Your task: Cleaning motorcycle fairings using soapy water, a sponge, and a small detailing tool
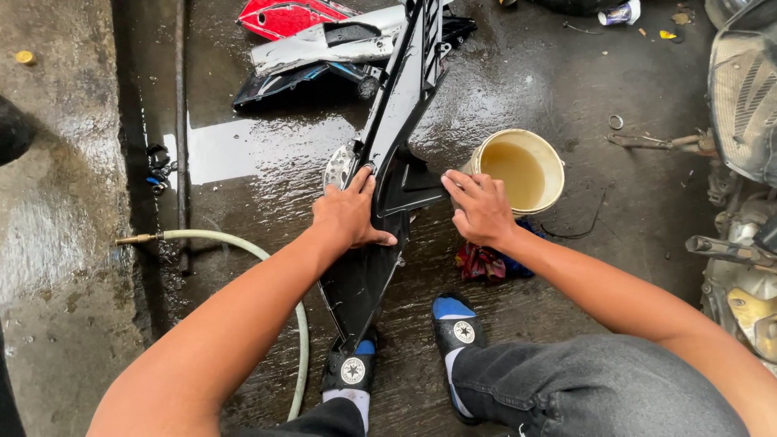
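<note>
Nearest the camera, two feet in black and blue slip-on shoes (453,324) stand on the wet concrete floor (566,97), with dark trouser legs above them. The lower tip of a long black motorcycle panel (396,121) rests against the left shoe, and the panel rises from there, leaning away up the view.

The left hand (350,214) lies on the middle of the panel, palm down, the grip wrapped over the panel's left edge with the thumb across its glossy face. The right hand (483,209) sits just right of it, fingers spread and pressing flat against the panel's right edge; this grip is open, laid on the surface rather than closed round it.

Just below the right hand, a crumpled red and blue rag (486,263) lies on the floor. Just beyond that hand stands a cream bucket (522,137) of murky water, close beside the panel. Left of the left hand, a pale green hose (243,243) with a brass end curves across the floor and runs down past the left foot.

Farther off, beyond both hands, other bodywork pieces lie piled: a red panel (287,18), and silver and dark blue ones beside it. To the far right, part of a motorcycle (745,113) stands at the frame's edge.
</note>
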